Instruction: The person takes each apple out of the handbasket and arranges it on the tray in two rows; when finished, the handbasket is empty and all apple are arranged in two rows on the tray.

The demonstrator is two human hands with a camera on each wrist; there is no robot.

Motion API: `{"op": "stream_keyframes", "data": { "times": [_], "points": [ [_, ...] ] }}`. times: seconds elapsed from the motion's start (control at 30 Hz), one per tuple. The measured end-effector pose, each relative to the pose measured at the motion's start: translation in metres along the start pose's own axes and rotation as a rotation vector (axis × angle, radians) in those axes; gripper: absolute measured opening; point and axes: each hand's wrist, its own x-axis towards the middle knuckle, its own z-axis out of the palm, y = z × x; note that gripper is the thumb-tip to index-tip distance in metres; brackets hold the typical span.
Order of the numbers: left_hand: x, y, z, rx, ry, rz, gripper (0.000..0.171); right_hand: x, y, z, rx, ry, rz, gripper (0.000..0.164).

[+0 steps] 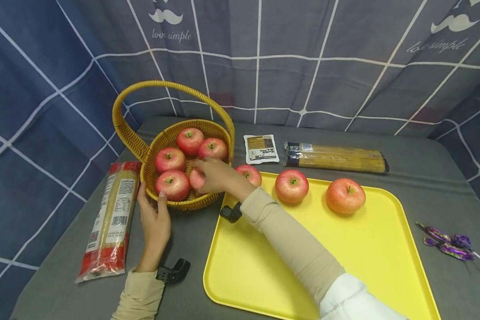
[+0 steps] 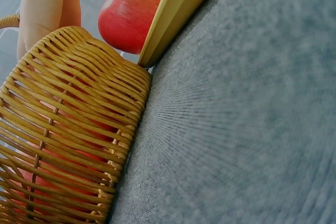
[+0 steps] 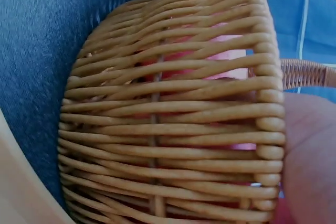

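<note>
Golden wicker basket (image 1: 192, 206) holding five apples (image 1: 170, 159)

The basket, its handle arched upward, stands at the far left of the grey desk (image 1: 192, 240). The right hand (image 1: 221, 178) reaches over its right rim, fingers curved round the near right apple (image 1: 196, 179) inside. The left hand (image 1: 155, 222) rests against the near left wall, thumb and fingers spread. To the right lies a yellow tray (image 1: 264, 262); three further apples (image 1: 292, 186) line its far side, the leftmost partly hidden by the right wrist. Beyond the tray lie a flat pouch (image 1: 262, 149) and a wrapped bundle of sticks (image 1: 336, 158); a red-ended packet (image 1: 112, 218) lies left of the basket, purple-wrapped sweets (image 1: 450, 243) right of the tray.
</note>
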Motion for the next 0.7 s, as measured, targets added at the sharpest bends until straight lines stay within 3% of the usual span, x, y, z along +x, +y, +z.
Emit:
{"op": "stream_keyframes", "data": {
  "times": [0.27, 0.37, 0.53, 0.7],
  "points": [
    [0.0, 0.0, 0.001, 0.011, 0.002, 0.007, 0.057, -0.027, 0.016, -0.005, 0.36, 0.25, -0.109, 0.079],
    [-0.001, -0.001, 0.001, 0.014, 0.002, 0.008, 0.057, -0.048, 0.021, -0.015, 0.421, 0.356, -0.139, 0.073],
    [-0.001, -0.002, 0.001, 0.022, -0.003, 0.0, 0.058, -0.098, 0.046, -0.04, 0.401, 0.457, -0.141, 0.065],
    [0.0, -0.002, 0.0, 0.02, -0.012, 0.003, 0.057, -0.156, 0.092, -0.065, 0.319, 0.543, -0.02, 0.066]
  ]
}}
